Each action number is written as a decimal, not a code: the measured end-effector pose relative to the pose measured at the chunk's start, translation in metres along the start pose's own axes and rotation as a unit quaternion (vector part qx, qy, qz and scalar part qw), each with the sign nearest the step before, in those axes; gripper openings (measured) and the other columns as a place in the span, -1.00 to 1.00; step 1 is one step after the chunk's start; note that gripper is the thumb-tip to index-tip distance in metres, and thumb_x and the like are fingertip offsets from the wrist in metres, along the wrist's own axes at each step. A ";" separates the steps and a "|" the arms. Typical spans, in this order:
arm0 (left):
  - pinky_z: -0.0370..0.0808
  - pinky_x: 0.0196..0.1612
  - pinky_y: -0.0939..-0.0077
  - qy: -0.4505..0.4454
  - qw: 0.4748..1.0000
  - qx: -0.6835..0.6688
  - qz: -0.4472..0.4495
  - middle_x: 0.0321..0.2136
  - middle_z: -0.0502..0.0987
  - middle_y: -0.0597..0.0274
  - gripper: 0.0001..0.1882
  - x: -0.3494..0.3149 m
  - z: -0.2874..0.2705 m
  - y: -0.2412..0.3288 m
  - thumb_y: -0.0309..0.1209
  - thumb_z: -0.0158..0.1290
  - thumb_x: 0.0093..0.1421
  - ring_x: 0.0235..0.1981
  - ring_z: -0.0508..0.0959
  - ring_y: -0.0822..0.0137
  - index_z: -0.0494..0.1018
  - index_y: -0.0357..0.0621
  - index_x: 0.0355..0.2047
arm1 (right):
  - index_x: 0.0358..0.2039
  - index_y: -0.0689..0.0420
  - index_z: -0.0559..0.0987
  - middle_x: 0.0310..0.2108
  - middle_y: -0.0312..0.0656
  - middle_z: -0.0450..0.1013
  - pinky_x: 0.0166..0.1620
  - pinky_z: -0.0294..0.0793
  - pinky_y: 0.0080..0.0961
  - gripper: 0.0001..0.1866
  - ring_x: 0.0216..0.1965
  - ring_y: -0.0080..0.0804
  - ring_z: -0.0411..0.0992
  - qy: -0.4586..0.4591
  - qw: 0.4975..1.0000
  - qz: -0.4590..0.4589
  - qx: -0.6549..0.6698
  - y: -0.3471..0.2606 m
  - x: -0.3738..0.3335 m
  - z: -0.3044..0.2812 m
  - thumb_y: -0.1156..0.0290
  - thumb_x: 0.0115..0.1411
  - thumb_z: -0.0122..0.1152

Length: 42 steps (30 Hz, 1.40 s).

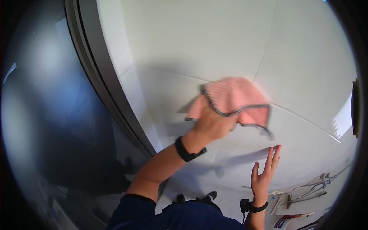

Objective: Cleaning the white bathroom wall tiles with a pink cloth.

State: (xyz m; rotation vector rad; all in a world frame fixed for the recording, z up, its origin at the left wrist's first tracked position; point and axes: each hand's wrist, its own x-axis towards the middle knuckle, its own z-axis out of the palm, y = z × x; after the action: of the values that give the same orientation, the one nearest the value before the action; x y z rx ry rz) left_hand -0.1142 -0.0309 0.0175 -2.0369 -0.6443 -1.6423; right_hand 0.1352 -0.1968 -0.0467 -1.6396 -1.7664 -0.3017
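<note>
Cloth (239,94) clamped in left hand (215,123), hiding fingertips; right hand (262,178) uncurled; I see dark glossy panel (57,96) flanking tiled wall (195,42).

A: Wrist fittings?
B: Left hand (215,123): broad black band (185,150) behind the fingers. Right hand (262,178): black strap (259,207) behind the fingers, boxy black module (244,205), thin dark cable (243,219).
A: Clothing?
B: Navy short-sleeved top (188,216), well behind the fingers; dark footwear (213,194), pale-striped.

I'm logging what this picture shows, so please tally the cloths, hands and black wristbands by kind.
Cloths: 1 (pink cloth)
Hands: 2 (left hand, right hand)
Black wristbands: 2 (left wristband, right wristband)
Total: 5
</note>
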 end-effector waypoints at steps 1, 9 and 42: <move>0.46 -0.06 -0.11 -0.098 0.988 -0.058 -0.103 -0.19 0.59 -0.01 -0.64 0.000 -0.017 -0.015 -0.44 0.22 0.02 -0.17 0.57 -0.07 0.61 -0.10 -0.11 | 0.48 0.20 0.13 0.52 0.23 -0.12 0.47 -0.17 0.19 -0.16 0.53 0.20 -0.11 -0.015 1.000 0.014 0.003 0.000 -0.005 0.005 0.59 0.16 0.12; 0.30 0.00 -0.23 0.118 0.966 0.227 -0.034 -0.04 0.44 -0.22 -0.54 0.096 -0.040 -0.084 -0.34 0.13 0.12 -0.06 0.39 -0.25 0.44 -0.38 -0.01 | 0.47 0.21 0.16 0.52 0.23 -0.10 0.47 -0.18 0.19 -0.17 0.53 0.18 -0.09 -0.004 0.999 0.005 0.037 0.000 0.031 -0.019 0.59 0.16 0.13; 0.44 -0.17 0.15 0.006 0.994 0.101 -0.035 -0.26 0.57 0.09 -0.72 0.077 -0.025 -0.014 -0.56 0.17 0.14 -0.26 0.56 0.02 0.60 -0.26 -0.11 | 0.24 0.27 0.43 0.38 0.23 0.20 0.42 0.07 0.11 -0.40 0.42 0.22 0.16 0.034 0.992 -0.049 0.113 -0.014 0.048 -0.038 0.69 0.13 0.11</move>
State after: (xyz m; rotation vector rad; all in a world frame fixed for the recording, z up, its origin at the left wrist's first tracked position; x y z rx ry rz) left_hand -0.1274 -0.0286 0.0980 -1.8769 -0.8494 -1.5578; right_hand 0.1363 -0.1849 0.0147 -1.3720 -1.7627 -0.1912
